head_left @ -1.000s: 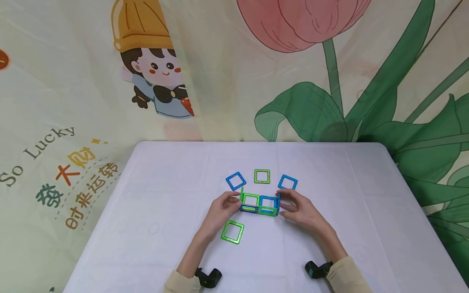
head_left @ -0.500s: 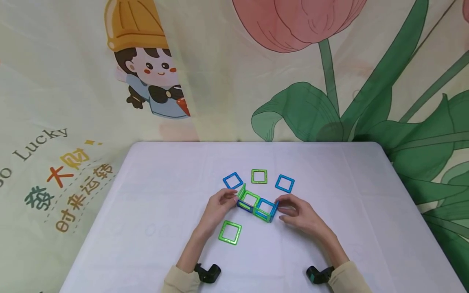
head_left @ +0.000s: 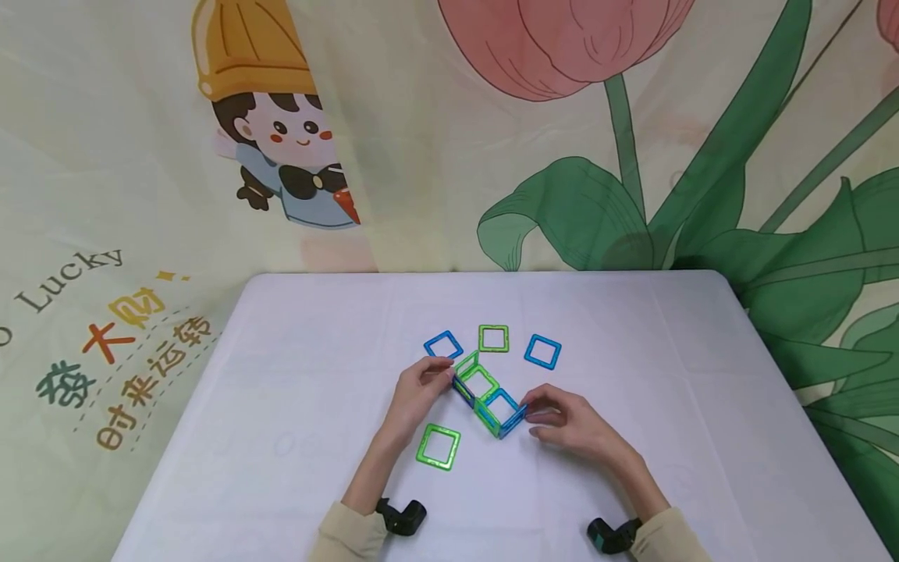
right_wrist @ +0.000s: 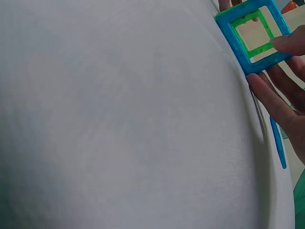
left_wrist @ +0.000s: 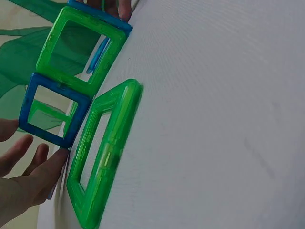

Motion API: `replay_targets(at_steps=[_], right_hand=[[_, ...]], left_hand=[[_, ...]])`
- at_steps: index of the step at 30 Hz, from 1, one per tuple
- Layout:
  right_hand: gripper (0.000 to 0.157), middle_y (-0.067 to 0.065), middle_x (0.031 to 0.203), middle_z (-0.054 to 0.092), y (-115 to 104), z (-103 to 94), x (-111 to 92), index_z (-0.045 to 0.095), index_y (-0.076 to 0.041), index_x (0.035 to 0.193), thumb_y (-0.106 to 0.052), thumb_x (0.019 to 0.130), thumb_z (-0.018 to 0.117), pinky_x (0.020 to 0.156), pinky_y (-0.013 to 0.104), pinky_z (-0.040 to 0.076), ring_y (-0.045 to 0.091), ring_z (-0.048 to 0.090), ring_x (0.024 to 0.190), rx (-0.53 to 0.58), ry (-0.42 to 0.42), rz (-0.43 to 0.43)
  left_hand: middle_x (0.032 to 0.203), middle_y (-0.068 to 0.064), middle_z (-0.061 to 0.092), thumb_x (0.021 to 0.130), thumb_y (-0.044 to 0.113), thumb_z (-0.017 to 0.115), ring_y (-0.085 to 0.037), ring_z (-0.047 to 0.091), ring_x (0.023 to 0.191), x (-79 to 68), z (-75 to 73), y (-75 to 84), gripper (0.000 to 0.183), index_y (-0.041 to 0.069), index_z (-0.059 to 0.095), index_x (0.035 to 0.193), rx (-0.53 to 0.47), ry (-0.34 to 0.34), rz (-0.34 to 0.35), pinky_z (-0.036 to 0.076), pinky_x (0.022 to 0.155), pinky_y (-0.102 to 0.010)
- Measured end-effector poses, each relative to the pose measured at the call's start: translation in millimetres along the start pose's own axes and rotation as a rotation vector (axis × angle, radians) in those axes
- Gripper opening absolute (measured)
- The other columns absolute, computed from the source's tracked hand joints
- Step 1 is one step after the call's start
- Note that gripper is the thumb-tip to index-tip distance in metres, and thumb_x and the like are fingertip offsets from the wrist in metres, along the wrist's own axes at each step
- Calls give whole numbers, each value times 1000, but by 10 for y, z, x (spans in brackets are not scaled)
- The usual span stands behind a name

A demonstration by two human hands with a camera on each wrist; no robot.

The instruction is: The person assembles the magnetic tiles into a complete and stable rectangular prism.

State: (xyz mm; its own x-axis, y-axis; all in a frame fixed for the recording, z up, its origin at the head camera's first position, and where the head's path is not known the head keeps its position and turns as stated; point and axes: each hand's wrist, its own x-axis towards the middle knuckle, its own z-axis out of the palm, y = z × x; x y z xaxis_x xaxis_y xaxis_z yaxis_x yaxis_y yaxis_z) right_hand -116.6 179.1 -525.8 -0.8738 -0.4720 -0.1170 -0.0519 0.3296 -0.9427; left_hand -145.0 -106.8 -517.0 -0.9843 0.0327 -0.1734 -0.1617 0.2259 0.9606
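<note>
Green and blue square magnetic tiles are joined into a low open-topped box point(head_left: 487, 396), two squares long, angled on the white table. Its left corner, by a dark blue upright tile point(left_wrist: 82, 117), is pinched by the thumb and fingertips of my left hand point(head_left: 416, 396). My right hand point(head_left: 577, 420) grips the upright blue tile point(right_wrist: 232, 46) at the other end, thumb on its face and fingers lower down. Just in front of the box lies a loose green tile point(head_left: 423, 443), seen large in the left wrist view.
Behind the box lie a blue tile point(head_left: 436, 338) at left, a green tile point(head_left: 494, 328) in the middle and another blue tile point(head_left: 545, 339) at right. A printed cloth point(head_left: 421, 156) hangs beyond the table's point(head_left: 316, 351) back edge.
The box has turned clockwise as seen from above. Its right end came toward me with my right hand, while the left end shifted slightly away with my left hand.
</note>
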Motion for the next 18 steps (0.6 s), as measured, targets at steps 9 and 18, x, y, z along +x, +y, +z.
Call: replay_targets(at_steps=[9,18], right_hand=[[38,16,124,65,-19,108,1,63,-4,124,-1,88,74,96,31,57,32,69,113,-16,-57,3],[40,16,128,65,-45,225,35,63,-5,128,-3,90,74,98,33,56,31,69,114,13,-107,-12]], left_hand=[[124,-16,68,101,18,64,-27,68,111,61,57,17,31,1,67,127,-27,34,-2,58,96,-38],[119,-11,72,100,23,68,-21,70,103,95,111,52,29,6,71,123,-30,67,-1,59,90,-31]])
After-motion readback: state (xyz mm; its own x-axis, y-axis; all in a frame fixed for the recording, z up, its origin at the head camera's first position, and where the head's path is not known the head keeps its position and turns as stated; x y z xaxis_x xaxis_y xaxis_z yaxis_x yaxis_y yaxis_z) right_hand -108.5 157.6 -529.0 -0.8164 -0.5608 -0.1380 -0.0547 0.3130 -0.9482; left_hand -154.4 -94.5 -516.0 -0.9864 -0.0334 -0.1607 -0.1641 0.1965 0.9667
